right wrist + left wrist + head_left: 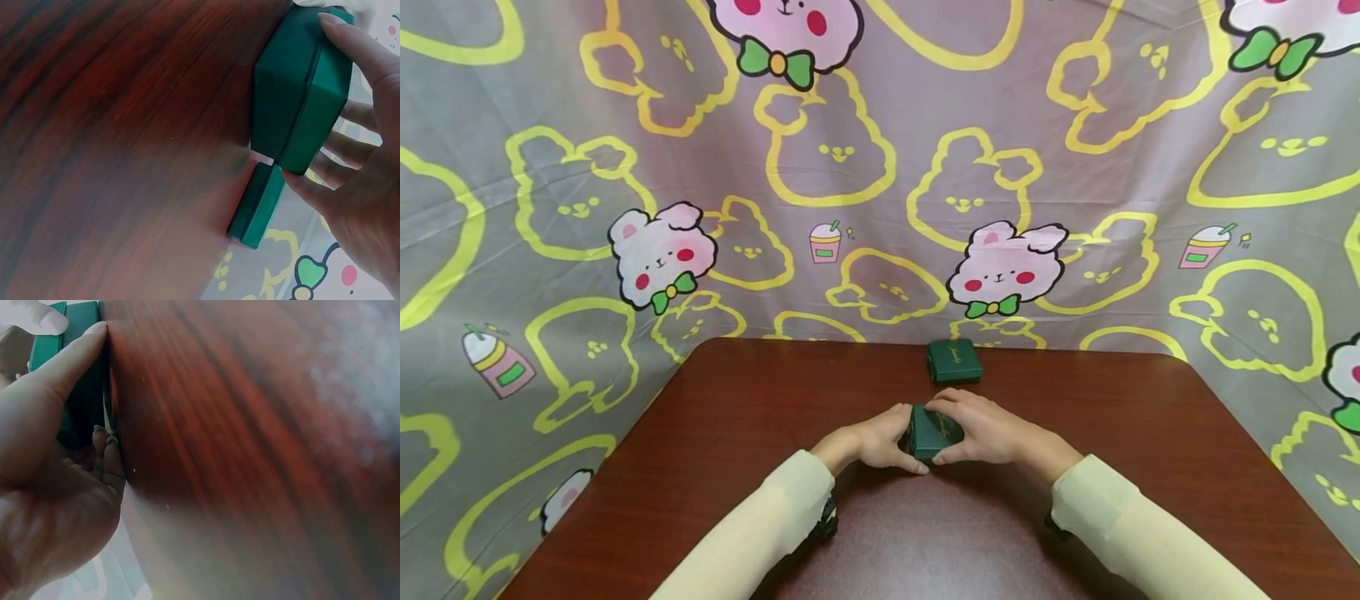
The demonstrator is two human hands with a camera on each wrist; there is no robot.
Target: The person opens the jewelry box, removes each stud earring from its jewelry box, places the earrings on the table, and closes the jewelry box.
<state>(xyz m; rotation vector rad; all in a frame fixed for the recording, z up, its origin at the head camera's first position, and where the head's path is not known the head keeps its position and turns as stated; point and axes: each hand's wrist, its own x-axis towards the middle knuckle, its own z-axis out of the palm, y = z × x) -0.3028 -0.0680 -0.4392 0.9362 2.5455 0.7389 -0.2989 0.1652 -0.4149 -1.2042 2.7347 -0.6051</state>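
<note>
Both the left hand (880, 437) and the right hand (988, 427) are at the nearer green box (932, 437), around the middle of the worktop (737, 408), with wide room on the near side and out to the side edges. The right hand pinches the box, thumb at its near edge and fingers at its far edge, while the left grips its left side, thumb at the near corner, fingers behind. Past a narrow gap sits the farther green box (955, 360), close to the worktop's back edge, beyond which hangs a patterned cloth (917, 117).
</note>
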